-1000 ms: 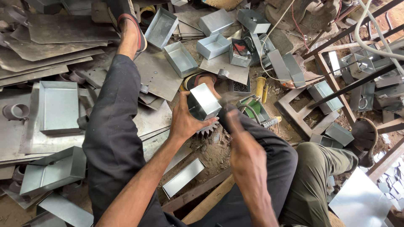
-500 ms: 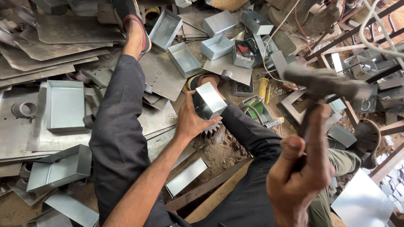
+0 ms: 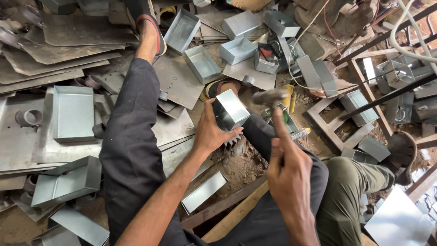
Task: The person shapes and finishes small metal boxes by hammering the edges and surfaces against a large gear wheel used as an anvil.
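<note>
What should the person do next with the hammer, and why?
Probably bring the hammer down onto the small metal box. The right hand holds it raised just beside the box, head blurred, while the left hand steadies the box on a toothed gear, fingers clear of the top.

I see a dirt floor (image 3: 236,166) carrying everything. Flat grey metal sheets (image 3: 68,36) lie overlapped across its far left part, with an open metal tray (image 3: 73,113) resting on them. Nearer on the left lies another folded tray (image 3: 66,182). Small open metal boxes (image 3: 202,64) sit toward the far middle. A narrow metal channel (image 3: 204,192) lies on bare dirt beside wooden planks (image 3: 227,205).
</note>
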